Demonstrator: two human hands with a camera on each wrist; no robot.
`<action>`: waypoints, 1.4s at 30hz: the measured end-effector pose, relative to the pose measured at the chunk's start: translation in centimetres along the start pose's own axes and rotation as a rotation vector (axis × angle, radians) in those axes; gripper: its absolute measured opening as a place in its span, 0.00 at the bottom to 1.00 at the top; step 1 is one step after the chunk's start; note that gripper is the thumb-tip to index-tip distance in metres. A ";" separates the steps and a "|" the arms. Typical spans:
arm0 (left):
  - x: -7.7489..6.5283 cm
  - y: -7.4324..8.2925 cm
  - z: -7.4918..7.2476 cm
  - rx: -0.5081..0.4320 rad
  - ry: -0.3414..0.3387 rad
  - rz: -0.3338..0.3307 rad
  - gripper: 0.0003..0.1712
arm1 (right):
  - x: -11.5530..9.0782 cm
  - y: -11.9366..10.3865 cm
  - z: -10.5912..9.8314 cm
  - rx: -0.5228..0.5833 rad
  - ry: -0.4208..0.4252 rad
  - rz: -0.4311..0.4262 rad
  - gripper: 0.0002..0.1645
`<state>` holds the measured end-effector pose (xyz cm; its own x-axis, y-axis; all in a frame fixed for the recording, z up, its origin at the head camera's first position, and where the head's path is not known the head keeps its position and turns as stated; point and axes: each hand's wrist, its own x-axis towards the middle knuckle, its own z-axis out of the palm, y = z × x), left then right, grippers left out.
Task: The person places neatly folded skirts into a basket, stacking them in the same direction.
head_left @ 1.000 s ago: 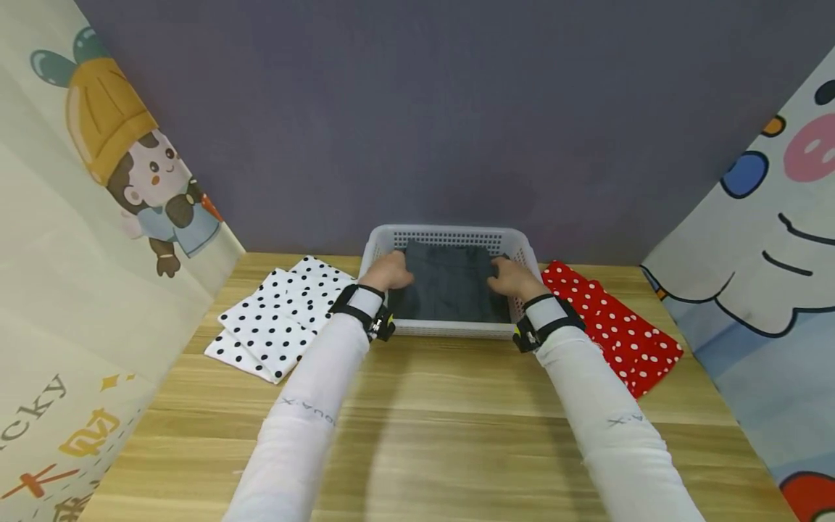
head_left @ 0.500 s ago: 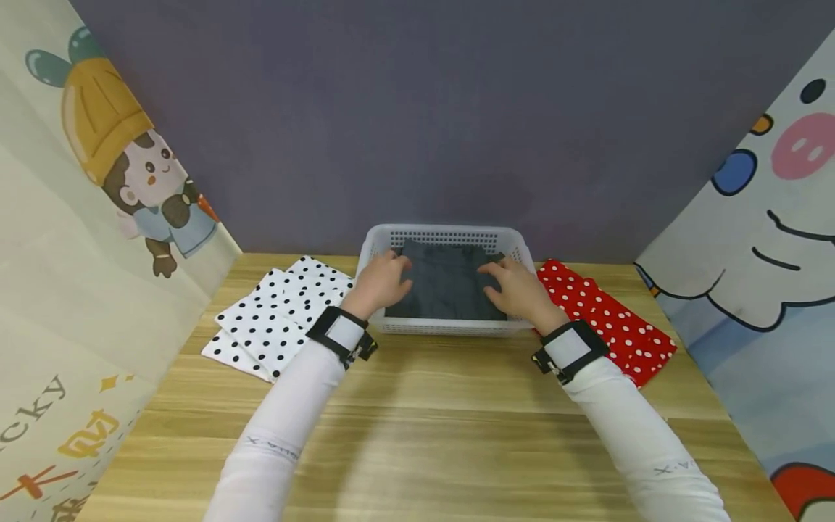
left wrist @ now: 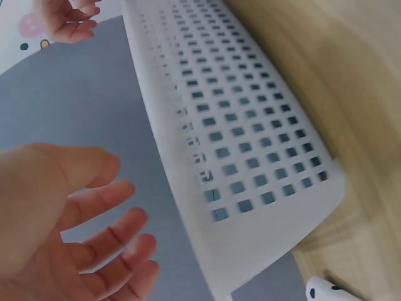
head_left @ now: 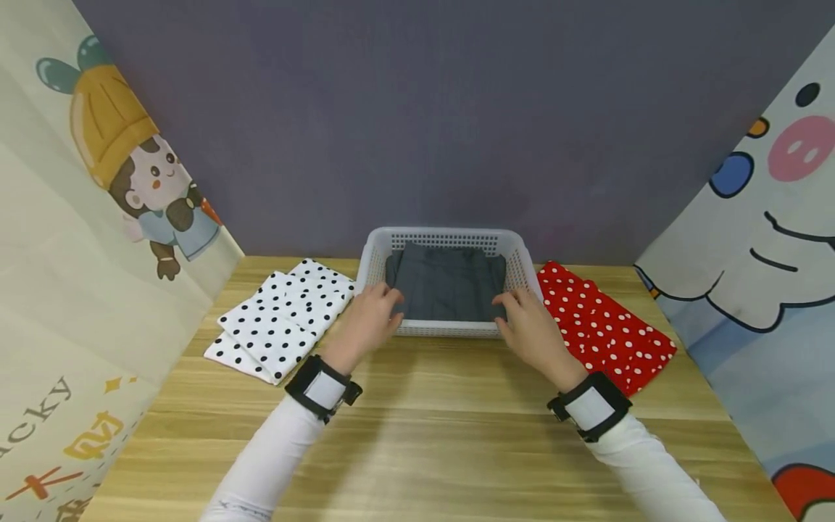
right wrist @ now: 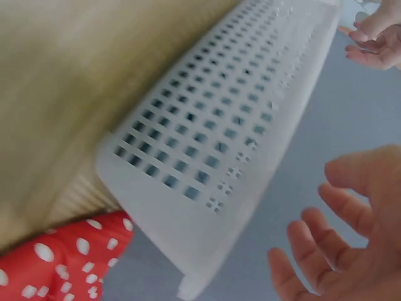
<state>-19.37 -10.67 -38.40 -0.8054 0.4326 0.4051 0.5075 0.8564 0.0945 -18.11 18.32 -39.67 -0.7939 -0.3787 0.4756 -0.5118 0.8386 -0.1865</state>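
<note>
A white perforated plastic basket (head_left: 450,330) stands at the back of the wooden table, with a folded dark grey cloth (head_left: 446,283) lying inside it. My left hand (head_left: 365,322) is over the basket's near left corner, fingers relaxed and holding nothing; the left wrist view has this hand (left wrist: 94,232) with its fingers spread apart beside the rim. Over the near right corner is my right hand (head_left: 535,333), its fingers loosely bent around nothing. In the right wrist view that hand (right wrist: 344,232) shows beside the basket wall (right wrist: 188,150), apart from it.
Folded white cloth with black dots (head_left: 280,319) lies left of the basket. To its right is folded red cloth with white dots (head_left: 600,326). A grey wall (head_left: 430,123) rises right behind the basket, and printed panels flank the wooden table (head_left: 443,435).
Both hands have let go of the grey cloth's sides and drawn back toward the person, out to the basket's near corners. The cloth stays in the basket.
</note>
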 end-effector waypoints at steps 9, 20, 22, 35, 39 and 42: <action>-3.5 1.1 0.9 -0.013 0.165 0.039 0.06 | -4.0 -0.7 0.5 0.013 0.079 0.055 0.17; -7.1 1.4 2.5 -0.043 0.126 0.041 0.10 | -7.5 -0.5 2.2 -0.001 0.079 0.063 0.18; -7.8 1.4 2.9 -0.067 0.106 0.031 0.12 | -7.9 -0.4 2.6 -0.003 0.104 0.042 0.17; -11.0 1.7 3.8 -0.130 -0.083 0.009 0.33 | -9.1 1.6 3.0 -0.059 0.132 0.262 0.22; -11.6 1.8 3.8 -0.129 -0.132 -0.001 0.37 | -8.9 3.1 2.8 -0.091 0.128 0.329 0.24; -11.8 1.8 3.8 -0.122 -0.157 -0.002 0.38 | -8.5 4.4 3.0 -0.105 0.101 0.378 0.24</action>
<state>-10.06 -13.16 -46.47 -0.8396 0.4774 0.2590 0.5312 0.8212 0.2085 -14.57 24.10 -47.12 -0.8808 -0.0004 0.4734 -0.1500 0.9487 -0.2783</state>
